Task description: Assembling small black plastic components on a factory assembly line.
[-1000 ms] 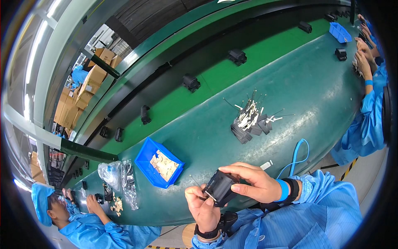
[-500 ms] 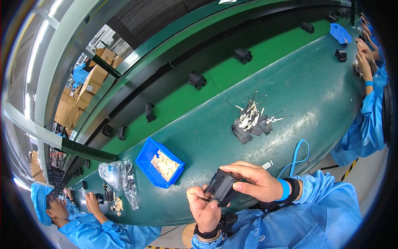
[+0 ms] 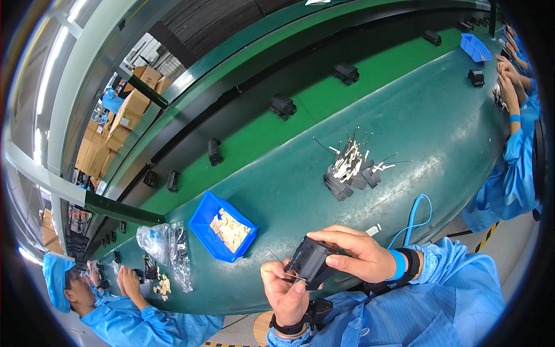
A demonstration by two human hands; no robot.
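Note:
A boxy black plastic housing [image 3: 313, 261] is held over the bench's near edge between my two hands. My right hand [image 3: 364, 253] closes on its upper right side, thumb on the near face and fingers along the top. At its lower left end, my left hand [image 3: 285, 295] is closed, with the thumb against the edge. A thin dark wire [image 3: 274, 254] sticks out by the left fingertips. Where it ends inside the housing I cannot make out. Beyond my hands lies a pile of black flat strips with thin wires and white ends [image 3: 350, 168].
A blue bin [image 3: 209, 246] of small tan pieces stands left, beside clear plastic bags [image 3: 167, 248]. A coiled blue cord [image 3: 411, 217] lies right. Black housings [image 3: 283, 108] sit along the green belt [image 3: 245, 144]. Co-workers sit at left [image 3: 139, 318] and right [image 3: 514, 139].
The black housings on the green belt have shifted a little to the right. My hands and the housing in them stay nearly in place, with the left fingers shifting slightly.

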